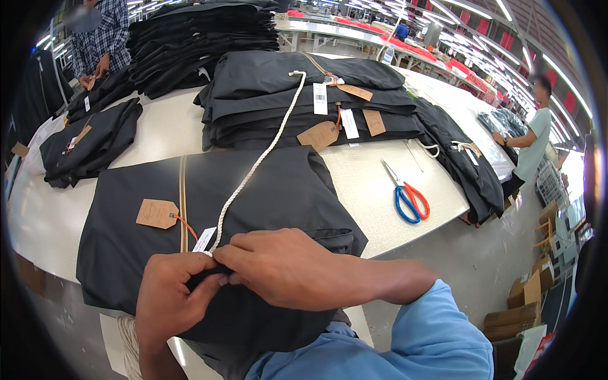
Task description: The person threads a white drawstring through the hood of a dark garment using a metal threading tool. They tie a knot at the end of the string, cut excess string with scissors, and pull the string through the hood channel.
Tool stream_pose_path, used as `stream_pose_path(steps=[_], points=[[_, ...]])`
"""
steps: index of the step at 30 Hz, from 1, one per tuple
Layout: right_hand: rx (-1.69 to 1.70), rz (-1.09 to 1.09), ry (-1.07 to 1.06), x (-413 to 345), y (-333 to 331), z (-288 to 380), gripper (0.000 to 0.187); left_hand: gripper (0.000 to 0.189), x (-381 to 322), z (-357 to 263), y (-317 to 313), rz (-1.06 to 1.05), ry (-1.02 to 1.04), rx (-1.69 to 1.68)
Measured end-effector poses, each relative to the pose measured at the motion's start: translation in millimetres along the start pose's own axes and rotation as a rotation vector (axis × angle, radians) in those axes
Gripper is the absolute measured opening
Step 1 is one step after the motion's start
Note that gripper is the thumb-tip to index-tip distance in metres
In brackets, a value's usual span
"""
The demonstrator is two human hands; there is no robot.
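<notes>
A dark folded garment (pixel 256 190) with a tan-edged zipper (pixel 183 199) lies at the front of the table. Both my hands meet at its near edge. My left hand (pixel 173 289) pinches the dark fabric there between thumb and fingers. My right hand (pixel 270 266) grips the same spot, where a white twisted cord (pixel 256 166) runs in under its fingertips. The cord stretches away across the garment onto the stack behind. A brown cardboard hang tag (pixel 157 213) on an orange string rests left of the zipper, and a white label (pixel 204 240) shows just above my fingers.
Scissors (pixel 406 199) with blue and red handles lie right of the garment. Behind it is a stack of folded dark garments (pixel 304 114) with tags; a taller pile (pixel 204 42) rises farther back. One person (pixel 102 42) handles a tag at far left, another (pixel 532 133) stands at right.
</notes>
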State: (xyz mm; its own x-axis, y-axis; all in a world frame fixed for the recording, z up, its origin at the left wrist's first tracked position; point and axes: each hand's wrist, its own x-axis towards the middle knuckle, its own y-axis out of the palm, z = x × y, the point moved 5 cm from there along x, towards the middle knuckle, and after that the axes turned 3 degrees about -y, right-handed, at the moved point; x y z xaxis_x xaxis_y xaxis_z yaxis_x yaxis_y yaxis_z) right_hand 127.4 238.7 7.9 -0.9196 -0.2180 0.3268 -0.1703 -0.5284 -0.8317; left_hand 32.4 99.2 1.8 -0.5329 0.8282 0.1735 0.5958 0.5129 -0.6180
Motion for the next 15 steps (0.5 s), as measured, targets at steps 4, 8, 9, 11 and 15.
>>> stream_pose_path(steps=[4, 8, 9, 11, 15], points=[[0.013, -0.056, 0.046, -5.6, -17.8, -18.4, 0.011, 0.010, -16.9, 16.6, -24.3, -0.062, -0.130, 0.018], [-0.018, -0.109, 0.038, 2.4, -5.4, -13.8, 0.015, 0.008, -20.7, 29.8, -27.6, -0.133, -0.088, 0.005], [0.010, -0.094, 0.023, 6.6, 3.8, -10.7, 0.015, 0.008, -18.3, 27.3, -24.1, -0.129, -0.105, -0.008], [0.069, -0.063, -0.016, 14.5, 18.3, -6.4, 0.014, 0.007, -13.4, 22.8, -21.8, -0.130, -0.144, -0.032], [0.129, -0.192, -0.108, 7.8, -0.5, -16.4, 0.010, 0.013, -12.5, 32.2, -31.4, -0.108, 0.015, -0.046]])
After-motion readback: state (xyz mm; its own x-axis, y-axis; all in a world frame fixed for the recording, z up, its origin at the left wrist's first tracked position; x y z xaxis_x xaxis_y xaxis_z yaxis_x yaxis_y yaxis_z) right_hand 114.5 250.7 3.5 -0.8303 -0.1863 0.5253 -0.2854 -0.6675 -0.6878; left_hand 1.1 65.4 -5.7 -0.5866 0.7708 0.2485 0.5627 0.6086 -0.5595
